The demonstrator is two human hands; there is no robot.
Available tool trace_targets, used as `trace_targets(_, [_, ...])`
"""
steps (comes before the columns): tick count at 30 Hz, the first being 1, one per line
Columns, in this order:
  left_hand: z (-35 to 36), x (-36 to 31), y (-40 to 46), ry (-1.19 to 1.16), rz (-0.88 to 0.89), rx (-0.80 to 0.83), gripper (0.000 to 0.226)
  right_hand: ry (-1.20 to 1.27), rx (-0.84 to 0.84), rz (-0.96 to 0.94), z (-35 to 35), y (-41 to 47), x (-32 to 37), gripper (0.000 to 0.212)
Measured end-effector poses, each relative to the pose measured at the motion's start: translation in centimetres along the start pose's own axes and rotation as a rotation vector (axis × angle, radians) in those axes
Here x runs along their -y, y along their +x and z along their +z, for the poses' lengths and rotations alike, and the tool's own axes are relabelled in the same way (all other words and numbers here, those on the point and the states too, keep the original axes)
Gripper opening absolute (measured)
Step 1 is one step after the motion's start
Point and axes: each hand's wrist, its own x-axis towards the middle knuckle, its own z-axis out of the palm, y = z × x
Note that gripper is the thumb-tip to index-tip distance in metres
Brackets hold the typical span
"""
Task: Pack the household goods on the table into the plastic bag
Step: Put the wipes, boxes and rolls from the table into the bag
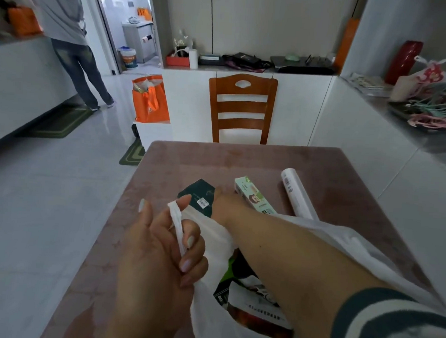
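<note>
A white plastic bag (209,293) lies open on the pinkish table (243,159), with several packages inside it. My left hand (165,246) grips the bag's twisted handle (177,226) and holds it up. My right hand (225,200) reaches forward across the bag's mouth and rests on a dark green package (198,193), fingers around its right edge. To the right lie a light green box (254,195) and a white roll (297,193), both flat on the table.
A wooden chair (242,110) stands at the table's far edge. An orange bag (150,99) sits on a low white stand to the left. A person (68,36) stands at the far left counter. Bags and cables fill the right counter (429,103).
</note>
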Motion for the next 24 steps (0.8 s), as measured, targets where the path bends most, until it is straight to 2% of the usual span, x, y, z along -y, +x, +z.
trace_targets(3, [-0.1,-0.2,-0.1,0.012,0.001,-0.02,0.064,0.3,0.006,0.019,-2.8,-1.0,-0.6,0.092])
trace_targets(5, [0.0,-0.3,-0.4,0.0,0.002,-0.022,0.063,0.491,0.009,0.01,-5.2,-2.4,-1.4,0.083])
trace_targets(9, [0.9,-0.6,-1.2,-0.009,0.015,-0.024,0.06,0.72,-0.101,-0.096,-10.2,-7.0,-2.8,0.075])
trace_targets(12, [1.4,-1.2,-1.9,-0.013,0.043,-0.026,0.056,0.948,-0.191,-0.183,-13.5,-13.4,-4.5,0.068])
trace_targets(14, [1.4,-1.4,-2.3,-0.013,0.062,-0.047,0.053,1.024,-0.184,-0.271,-14.6,-18.3,-6.5,0.062])
trace_targets(16, [1.3,-1.6,-2.8,0.031,0.053,-0.099,0.058,0.964,-0.096,-0.356,-14.7,-22.8,-8.6,0.061])
trace_targets(19, [1.7,-2.0,-4.3,0.146,0.006,-0.159,0.065,0.573,0.083,-0.347,-12.5,-26.0,-10.4,0.069])
trace_targets(21, [2.4,-2.2,-5.6,0.206,-0.011,-0.114,0.07,0.321,0.183,-0.353,-10.3,-26.4,-9.9,0.072])
trace_targets(24, [2.9,-2.4,-6.9,0.245,-0.024,-0.038,0.075,0.111,0.203,-0.358,-9.2,-26.5,-9.2,0.066])
